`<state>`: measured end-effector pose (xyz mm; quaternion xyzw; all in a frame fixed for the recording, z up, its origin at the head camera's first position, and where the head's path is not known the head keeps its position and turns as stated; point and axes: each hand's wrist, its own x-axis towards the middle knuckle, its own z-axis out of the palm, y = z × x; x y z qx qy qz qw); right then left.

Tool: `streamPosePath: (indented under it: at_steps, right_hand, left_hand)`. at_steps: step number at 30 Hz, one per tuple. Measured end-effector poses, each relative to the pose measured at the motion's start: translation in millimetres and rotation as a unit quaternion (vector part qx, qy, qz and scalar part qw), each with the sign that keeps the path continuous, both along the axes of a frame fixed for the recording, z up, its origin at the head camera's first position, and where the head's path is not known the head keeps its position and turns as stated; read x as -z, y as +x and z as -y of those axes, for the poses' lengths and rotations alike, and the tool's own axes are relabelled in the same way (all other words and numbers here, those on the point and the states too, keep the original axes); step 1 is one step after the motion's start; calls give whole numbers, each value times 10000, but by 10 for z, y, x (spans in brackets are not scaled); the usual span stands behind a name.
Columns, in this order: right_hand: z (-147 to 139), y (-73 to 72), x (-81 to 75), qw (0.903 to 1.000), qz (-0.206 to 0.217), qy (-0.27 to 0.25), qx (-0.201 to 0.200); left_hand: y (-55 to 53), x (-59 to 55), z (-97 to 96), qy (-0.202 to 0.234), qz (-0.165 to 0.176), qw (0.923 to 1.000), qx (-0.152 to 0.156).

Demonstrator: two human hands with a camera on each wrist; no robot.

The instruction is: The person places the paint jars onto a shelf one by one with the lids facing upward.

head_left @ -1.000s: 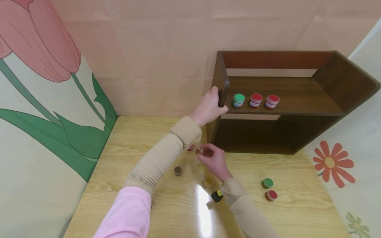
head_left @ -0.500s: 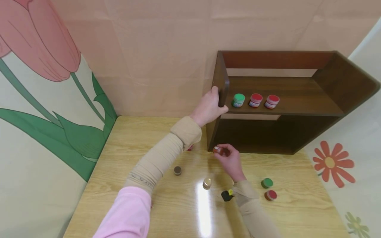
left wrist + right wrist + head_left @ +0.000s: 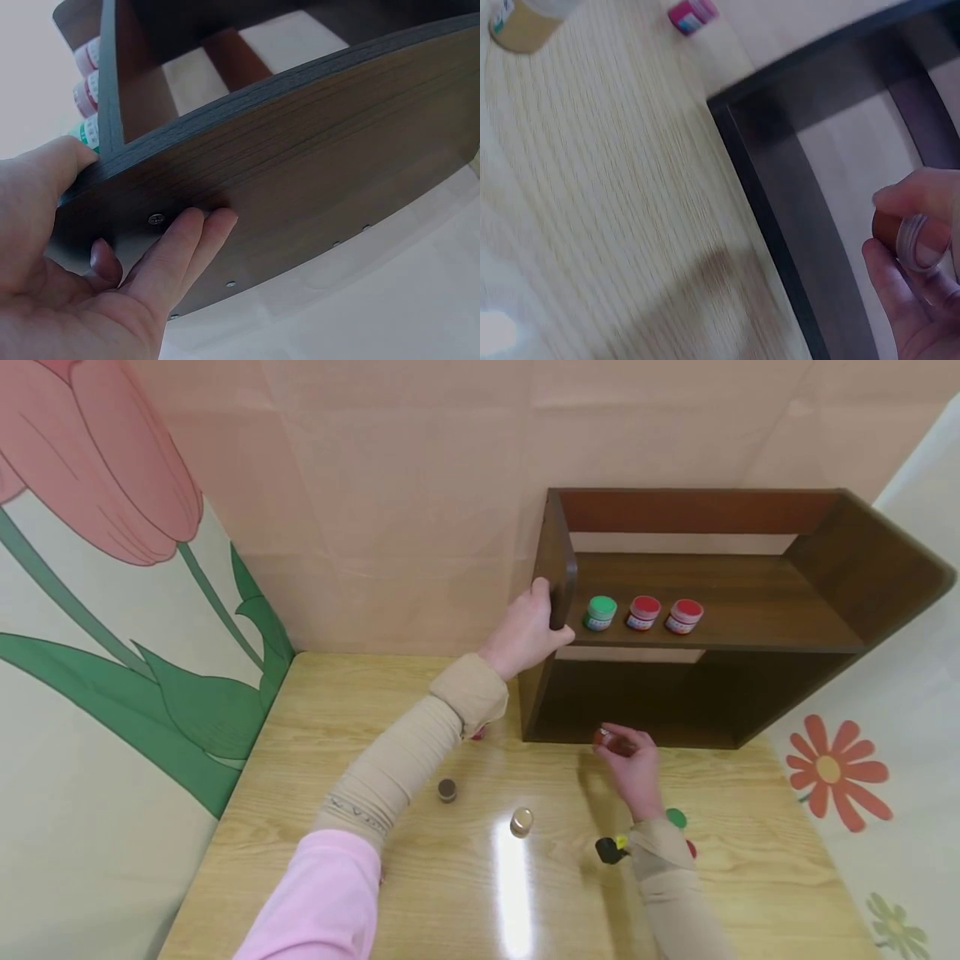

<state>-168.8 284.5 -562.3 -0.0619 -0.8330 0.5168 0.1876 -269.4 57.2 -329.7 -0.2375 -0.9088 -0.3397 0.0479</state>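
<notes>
My left hand (image 3: 525,631) grips the left side panel of a dark brown wooden shelf (image 3: 720,581). In the left wrist view the thumb lies by the front edge and the fingers (image 3: 176,251) rest on the panel's outer face, near a screw. Thumb and fingers of my right hand (image 3: 636,775) pinch a small reddish-brown paint jar (image 3: 889,229), just in front of the shelf's bottom compartment. The jar is tilted and partly covered by fingers. On the upper board stand a green-lidded jar (image 3: 600,613) and two red-lidded jars (image 3: 643,612), side by side.
On the wooden table stand a dark grey jar (image 3: 447,790) and a gold-lidded jar (image 3: 521,822). A green-lidded jar (image 3: 676,817) and a red one (image 3: 692,849) are partly behind my right sleeve. A magenta jar (image 3: 692,15) sits left of the shelf, mostly behind my left sleeve.
My right hand has moved rightward along the shelf's front with the reddish-brown jar, from left of the shelf to before the bottom compartment. My left hand has stayed on the panel.
</notes>
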Motion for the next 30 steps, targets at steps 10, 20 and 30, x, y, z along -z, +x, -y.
streamPosePath:
  at_steps: [10,20,30]
  right_hand:
    - [-428,8,48,9949,-50,697,721]
    - [-732,3,-69,9866,-59,1306,976]
    - [-885,-9,-221,9804,-296,1543,1189]
  left_hand:
    - [7,1,-5,66,-30,10000,17]
    - [-9,4,-24,-70,-144,9999,-16]
    - [-5,8,-24,3,-145,9999,-24]
